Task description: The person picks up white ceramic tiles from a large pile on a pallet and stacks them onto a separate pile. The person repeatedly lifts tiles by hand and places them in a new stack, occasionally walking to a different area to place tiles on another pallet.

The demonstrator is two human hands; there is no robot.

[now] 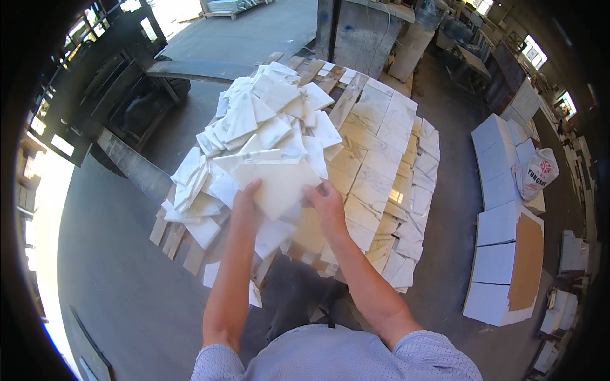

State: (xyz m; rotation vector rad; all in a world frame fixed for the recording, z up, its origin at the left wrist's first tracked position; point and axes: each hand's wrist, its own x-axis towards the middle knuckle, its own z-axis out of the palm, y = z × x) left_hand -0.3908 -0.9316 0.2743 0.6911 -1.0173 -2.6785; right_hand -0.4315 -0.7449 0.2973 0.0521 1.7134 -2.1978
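Between both hands I hold a pale, broken stone tile (278, 184) with an angular lower edge. My left hand (246, 202) grips its left side and my right hand (325, 204) its right side. Directly beyond it rises a loose heap of broken white marble pieces (240, 114), lying at all angles on a wooden pallet (194, 257). To the right of the heap, grey-veined marble tiles (376, 174) lie in rows, with smaller broken pieces along their right edge. The fingers under the held tile are partly hidden.
A dark machine with fork-like arms (136, 95) stands at the left. White boxes (494, 263) line the right side, with a white printed bag (537, 173) on them. A grey cabinet-like block (362, 38) stands behind the pallet. Concrete floor surrounds the pallet.
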